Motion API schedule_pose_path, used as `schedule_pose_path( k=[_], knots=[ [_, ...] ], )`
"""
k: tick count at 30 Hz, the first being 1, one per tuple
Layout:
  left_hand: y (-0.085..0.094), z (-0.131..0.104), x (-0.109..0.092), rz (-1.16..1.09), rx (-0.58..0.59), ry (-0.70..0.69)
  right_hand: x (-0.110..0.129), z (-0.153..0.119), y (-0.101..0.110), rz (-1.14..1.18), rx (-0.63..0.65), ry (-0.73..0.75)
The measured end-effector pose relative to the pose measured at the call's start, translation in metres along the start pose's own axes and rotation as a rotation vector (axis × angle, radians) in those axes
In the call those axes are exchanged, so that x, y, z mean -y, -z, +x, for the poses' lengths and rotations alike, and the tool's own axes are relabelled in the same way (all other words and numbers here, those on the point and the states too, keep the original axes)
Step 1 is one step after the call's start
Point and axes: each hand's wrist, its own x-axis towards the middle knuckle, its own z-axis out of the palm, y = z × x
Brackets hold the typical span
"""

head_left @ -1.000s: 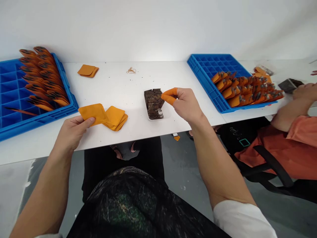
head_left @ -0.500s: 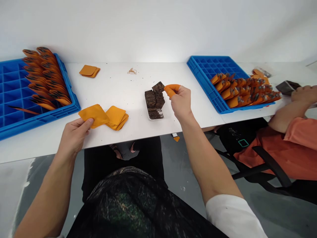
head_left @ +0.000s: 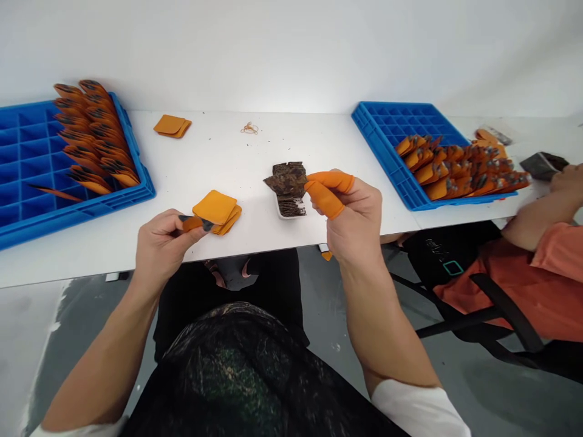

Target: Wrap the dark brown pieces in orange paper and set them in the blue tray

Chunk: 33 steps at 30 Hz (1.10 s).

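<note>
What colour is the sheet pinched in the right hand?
Mottled dark brown; the sheet shows best in the head view, the only one here.

Left hand (head_left: 159,250) and right hand (head_left: 357,215) in thumb-and-finger pinches, both forearms (head_left: 387,318) aslant, inward.

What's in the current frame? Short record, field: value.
left hand: holds an orange pouch, dark at its edge
right hand: pinches a dark flat piece; orange covers on thumb and finger
white tray: below that piece, holds stacked dark pieces
beside left hand: pile of orange pouches
left blue crate: divided, orange pouches standing in it
right blue crate: divided, orange pouches leaning
far right: another person's hand
</note>
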Motion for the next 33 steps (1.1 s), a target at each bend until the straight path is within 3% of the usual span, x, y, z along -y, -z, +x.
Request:
schedule_pose_path(
  k=[4,7,14,19,26,30,33],
  knots=[
    [-0.006,-0.002,-0.010,-0.019,0.024,-0.035,0.028,-0.029,-0.024,0.062,0.084,0.049],
    [-0.007,-0.004,-0.014,0.007,0.034,-0.075,0.035,-0.049,-0.043,0.132,0.127,0.015],
    [0.002,-0.013,-0.017,-0.106,0.208,-0.097,0.012,-0.057,-0.069,0.576,0.100,-0.430],
    [0.007,-0.022,-0.021,-0.128,0.214,-0.048,-0.003,-0.065,-0.078,0.843,0.167,-0.706],
    [0.014,-0.032,-0.020,-0.041,0.287,-0.092,-0.021,-0.076,-0.090,1.014,0.254,-0.904],
    [0.023,-0.034,-0.016,0.025,0.227,-0.165,-0.027,-0.075,-0.093,1.040,0.275,-0.977],
    [0.024,-0.035,-0.012,-0.014,0.145,-0.133,-0.027,-0.075,-0.095,1.045,0.312,-0.989]
  ],
)
